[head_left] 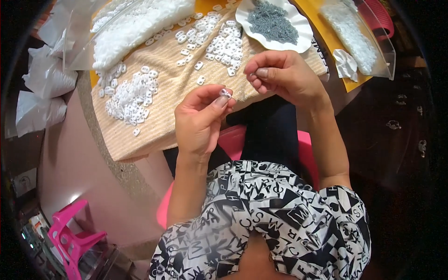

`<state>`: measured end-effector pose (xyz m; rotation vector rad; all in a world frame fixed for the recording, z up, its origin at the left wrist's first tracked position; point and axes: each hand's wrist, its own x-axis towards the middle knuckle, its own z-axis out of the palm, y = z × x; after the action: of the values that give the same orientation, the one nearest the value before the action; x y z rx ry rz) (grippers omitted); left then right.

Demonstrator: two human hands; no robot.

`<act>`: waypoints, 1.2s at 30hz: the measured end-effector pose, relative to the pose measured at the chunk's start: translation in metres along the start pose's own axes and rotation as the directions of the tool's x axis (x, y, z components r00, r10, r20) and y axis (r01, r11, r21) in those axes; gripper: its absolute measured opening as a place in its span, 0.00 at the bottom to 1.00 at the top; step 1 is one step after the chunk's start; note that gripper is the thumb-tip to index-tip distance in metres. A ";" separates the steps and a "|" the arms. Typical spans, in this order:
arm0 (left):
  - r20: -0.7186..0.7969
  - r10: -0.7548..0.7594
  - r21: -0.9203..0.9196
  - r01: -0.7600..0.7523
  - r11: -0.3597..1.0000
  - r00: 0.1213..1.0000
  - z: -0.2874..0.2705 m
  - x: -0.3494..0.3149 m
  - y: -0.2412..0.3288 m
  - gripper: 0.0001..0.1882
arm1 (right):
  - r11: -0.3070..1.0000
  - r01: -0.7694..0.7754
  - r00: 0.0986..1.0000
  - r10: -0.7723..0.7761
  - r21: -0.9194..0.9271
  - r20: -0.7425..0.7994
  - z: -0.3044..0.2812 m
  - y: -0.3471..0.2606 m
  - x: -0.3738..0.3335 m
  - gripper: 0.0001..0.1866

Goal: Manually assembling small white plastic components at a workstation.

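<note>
My left hand (198, 121) is closed, pinching a small white two-holed plastic piece (225, 93) between thumb and fingertips. To its right, over the cloth's near edge, my right hand (291, 79) is also closed in a pinch. A tiny dark bit shows at those fingertips, too small to name. Just beyond the right hand, a white wavy-rimmed dish (305, 37) holds a heap of tiny grey metal pieces (273, 22). Loose white two-holed pieces lie in one pile (133, 95) left of my left hand and another pile (226, 44) beyond it, on a beige striped cloth (172, 88).
A clear bin (77, 51) of white pieces stands at the far left, beside white plastic bags (44, 107). At far right are another clear container (382, 56) of white pieces and crumpled paper (345, 65). A pink stool (77, 238) stands lower left.
</note>
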<state>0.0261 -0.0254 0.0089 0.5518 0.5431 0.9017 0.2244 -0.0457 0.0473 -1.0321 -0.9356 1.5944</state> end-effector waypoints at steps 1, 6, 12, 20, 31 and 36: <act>0.009 0.001 -0.009 -0.001 1.000 1.000 -0.002 0.000 -0.001 0.10 | 1.000 -0.006 1.000 0.006 0.004 0.001 0.003 0.001 -0.001 0.08; -0.020 -0.026 -0.023 0.026 0.999 0.999 0.000 -0.002 -0.002 0.10 | 1.000 0.012 1.000 -0.012 0.003 -0.027 0.023 0.004 -0.005 0.10; -0.009 -0.038 -0.023 0.038 0.999 0.999 0.003 -0.005 -0.005 0.10 | 0.988 0.074 0.990 -0.089 -0.134 -0.107 0.025 0.016 -0.008 0.10; 0.016 -0.010 0.006 0.010 1.000 1.000 0.010 -0.010 -0.008 0.10 | 0.993 0.113 0.981 -0.115 -0.023 -0.157 0.031 0.020 -0.011 0.10; -0.036 0.048 0.115 -0.043 0.992 0.998 0.012 -0.010 -0.009 0.08 | 0.929 0.196 0.957 -0.251 -0.313 -0.146 0.033 0.024 -0.012 0.08; -0.045 0.124 0.267 -0.107 0.958 0.991 0.015 -0.012 -0.011 0.07 | 0.933 0.124 0.971 -0.185 -0.338 -0.154 0.040 0.018 -0.017 0.07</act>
<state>0.0359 -0.0444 0.0152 0.8060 0.6984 0.9661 0.1836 -0.0696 0.0471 -1.2762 -1.1474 1.2135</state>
